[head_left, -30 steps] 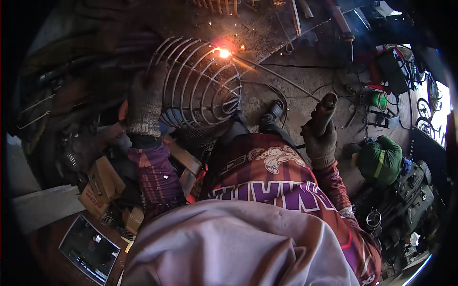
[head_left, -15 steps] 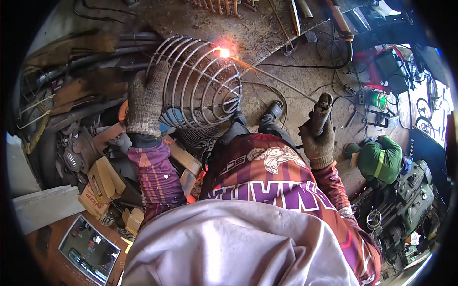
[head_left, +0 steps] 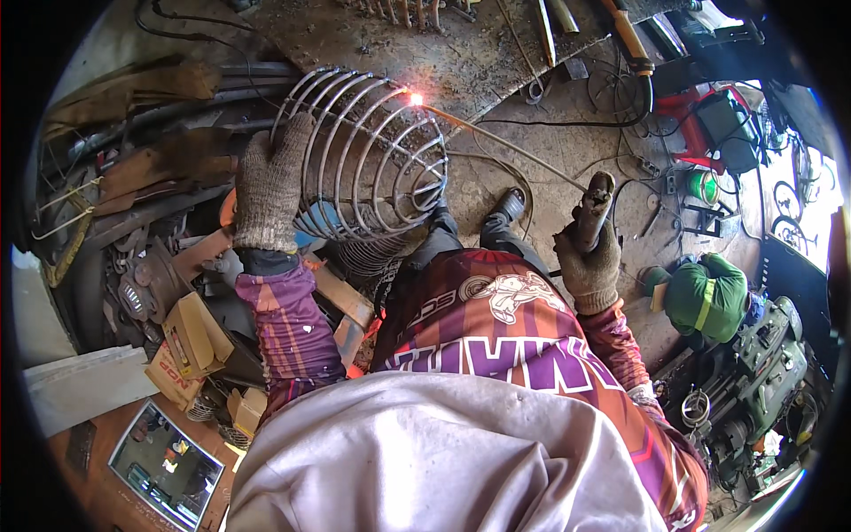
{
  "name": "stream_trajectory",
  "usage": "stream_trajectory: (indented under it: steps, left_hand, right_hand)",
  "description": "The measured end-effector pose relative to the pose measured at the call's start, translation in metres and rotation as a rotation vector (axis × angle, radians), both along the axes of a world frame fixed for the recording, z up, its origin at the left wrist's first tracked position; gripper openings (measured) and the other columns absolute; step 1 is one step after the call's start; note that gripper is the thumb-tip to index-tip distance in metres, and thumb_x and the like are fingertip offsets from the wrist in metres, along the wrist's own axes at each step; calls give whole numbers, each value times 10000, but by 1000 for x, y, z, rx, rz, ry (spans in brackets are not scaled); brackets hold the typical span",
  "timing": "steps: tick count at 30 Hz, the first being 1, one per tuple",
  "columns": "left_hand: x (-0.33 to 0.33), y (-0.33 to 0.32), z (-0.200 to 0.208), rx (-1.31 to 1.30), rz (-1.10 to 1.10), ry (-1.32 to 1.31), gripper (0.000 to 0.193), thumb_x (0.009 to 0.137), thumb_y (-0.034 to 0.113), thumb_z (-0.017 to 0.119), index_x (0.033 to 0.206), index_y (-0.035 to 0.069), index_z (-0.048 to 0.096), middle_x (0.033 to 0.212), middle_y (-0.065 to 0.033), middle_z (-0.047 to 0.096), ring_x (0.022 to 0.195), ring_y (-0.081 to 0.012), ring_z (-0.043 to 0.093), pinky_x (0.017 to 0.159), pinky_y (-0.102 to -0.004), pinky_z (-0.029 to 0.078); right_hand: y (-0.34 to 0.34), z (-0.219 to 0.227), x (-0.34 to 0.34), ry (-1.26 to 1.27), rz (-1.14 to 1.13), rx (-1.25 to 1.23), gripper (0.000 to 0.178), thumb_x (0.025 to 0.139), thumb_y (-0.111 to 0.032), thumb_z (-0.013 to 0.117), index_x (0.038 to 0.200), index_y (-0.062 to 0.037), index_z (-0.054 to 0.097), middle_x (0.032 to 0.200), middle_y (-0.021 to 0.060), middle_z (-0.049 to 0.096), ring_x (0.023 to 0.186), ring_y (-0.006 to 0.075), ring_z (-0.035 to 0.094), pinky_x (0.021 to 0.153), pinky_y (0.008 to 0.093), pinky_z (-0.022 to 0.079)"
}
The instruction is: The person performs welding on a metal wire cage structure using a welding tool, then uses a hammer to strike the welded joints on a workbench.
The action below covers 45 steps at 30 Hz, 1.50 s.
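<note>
My gloved left hand [head_left: 273, 186] grips the left rim of a metal-rod cage [head_left: 361, 151], a basket shape of curved rings and ribs. In my gloved right hand [head_left: 589, 257] is a welding electrode holder [head_left: 592, 213], dark and worn. A long thin welding rod [head_left: 505, 146] runs from it up and left to the cage's far side. At the rod's tip a small red-white weld glow [head_left: 416, 99] touches the ring. Behind the cage's wires, the left fingers are partly hidden.
A steel worktable [head_left: 496, 53] spans the top, with a second orange-handled tool [head_left: 629, 35] at its edge. Scrap metal and cardboard boxes [head_left: 191, 341] crowd the left. Cables [head_left: 523, 177] cross the floor. A person in green [head_left: 706, 300] crouches at right beside machinery [head_left: 758, 372].
The weld glow has shrunk and dimmed, and the spark haze around it has faded. Both hands and the cage stay almost in place.
</note>
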<state>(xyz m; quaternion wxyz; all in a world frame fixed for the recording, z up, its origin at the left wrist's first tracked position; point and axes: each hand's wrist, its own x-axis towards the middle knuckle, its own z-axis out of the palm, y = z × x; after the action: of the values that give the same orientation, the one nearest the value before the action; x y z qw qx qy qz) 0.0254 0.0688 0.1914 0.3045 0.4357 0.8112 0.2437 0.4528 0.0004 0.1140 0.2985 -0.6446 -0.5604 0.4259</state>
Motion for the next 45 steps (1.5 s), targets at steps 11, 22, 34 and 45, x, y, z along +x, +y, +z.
stream_trajectory:
  steps: [11,22,34,45]
  left_hand:
    - [-3,-10,-29,231,22,-35,632,932,581,647,1116,-23,673,960,-138,695,887,-224,612,824,-381,474]
    - [-49,-30,-125,592,183,-883,276,995,29,602,1267,8,558,1238,-133,654,1090,-230,655,969,-424,585]
    - [-53,-31,-133,594,6,-782,315,993,32,583,1301,-16,533,1335,-148,622,1172,-247,646,973,-443,578]
    - [-22,-21,-106,618,-212,-469,315,886,82,771,1131,23,581,1036,-44,688,894,-154,666,796,-352,588]
  right_hand:
    - [1,-1,5,108,-54,-17,384,825,-30,711,1177,3,561,928,58,639,775,142,629,691,308,535]
    - [-1,9,10,245,-135,-88,425,833,-61,725,1225,29,588,883,61,673,765,135,667,698,285,542]
    - [-4,3,9,255,-126,-62,360,834,-55,725,1159,5,584,883,56,673,756,135,660,691,289,540]
    - [1,6,12,239,-106,-65,411,840,-49,709,1220,42,579,864,60,672,762,137,661,709,285,540]
